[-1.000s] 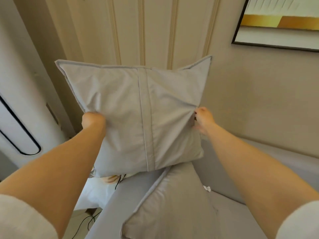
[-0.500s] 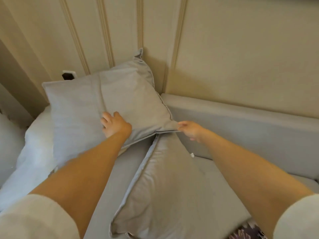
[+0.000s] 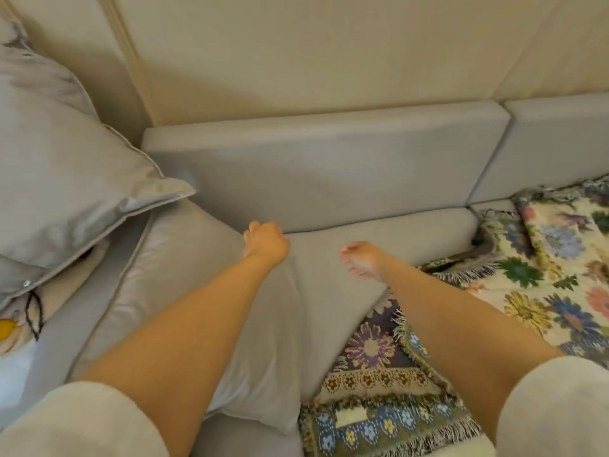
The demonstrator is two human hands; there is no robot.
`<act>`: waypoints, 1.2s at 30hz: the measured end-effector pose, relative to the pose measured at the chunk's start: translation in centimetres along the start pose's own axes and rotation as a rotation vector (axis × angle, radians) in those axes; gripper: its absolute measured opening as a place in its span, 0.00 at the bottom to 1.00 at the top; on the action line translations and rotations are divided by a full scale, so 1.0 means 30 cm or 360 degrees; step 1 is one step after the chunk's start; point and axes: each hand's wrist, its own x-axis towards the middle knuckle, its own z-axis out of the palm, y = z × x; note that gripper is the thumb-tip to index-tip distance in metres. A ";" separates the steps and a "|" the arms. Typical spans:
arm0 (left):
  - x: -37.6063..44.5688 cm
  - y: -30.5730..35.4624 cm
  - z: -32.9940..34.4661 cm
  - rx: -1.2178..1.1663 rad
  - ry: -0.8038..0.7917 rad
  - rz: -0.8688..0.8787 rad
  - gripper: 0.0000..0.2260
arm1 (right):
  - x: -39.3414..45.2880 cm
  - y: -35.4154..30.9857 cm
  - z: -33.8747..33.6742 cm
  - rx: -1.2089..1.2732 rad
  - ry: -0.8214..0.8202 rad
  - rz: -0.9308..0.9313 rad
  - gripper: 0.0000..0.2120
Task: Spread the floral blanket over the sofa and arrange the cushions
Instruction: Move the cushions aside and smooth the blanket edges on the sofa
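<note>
A grey cushion (image 3: 171,278) lies flat on the sofa's left seat, and my left hand (image 3: 266,243) is closed at its far right corner. A second grey cushion (image 3: 62,173) leans on the left armrest against the wall. My right hand (image 3: 362,260) hovers over the bare grey seat (image 3: 336,291) with its fingers loosely apart, holding nothing. The floral blanket (image 3: 547,262) lies bunched on the right half of the seat, its fringed edge (image 3: 372,367) folded under my right forearm.
The sofa's grey backrest (image 3: 329,166) runs along a beige panelled wall (image 3: 296,47). Beside the left armrest lies white fabric with a black cord and a yellow object (image 3: 19,318).
Both hands set the raised cushion down against the left armrest and let go. My view swung right; my left hand moved to the flat cushion's corner, my right hand over the seat.
</note>
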 end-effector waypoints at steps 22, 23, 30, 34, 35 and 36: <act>0.268 1.346 1.363 -0.0092 -0.0494 0.0172 0.15 | 0.591 1.182 -1.319 0.0257 0.0331 0.0429 0.18; 0.287 1.388 1.377 -0.0113 -0.0492 0.0185 0.15 | 0.605 1.187 -1.345 0.0250 0.0335 0.0395 0.18; 0.400 1.629 1.529 -0.0159 -0.0461 0.0176 0.15 | 0.755 1.233 -1.603 0.0192 0.0414 0.0261 0.15; 0.491 1.747 1.680 -0.0155 -0.0399 0.0012 0.16 | 0.917 1.326 -1.752 -0.0030 0.0404 0.0161 0.17; 0.512 1.785 1.734 -0.0159 -0.0400 -0.0029 0.16 | 0.969 1.370 -1.793 -0.0070 0.0360 0.0138 0.18; 0.528 1.817 1.786 -0.0159 -0.0416 -0.0063 0.17 | 1.014 1.414 -1.823 -0.0124 0.0302 0.0129 0.19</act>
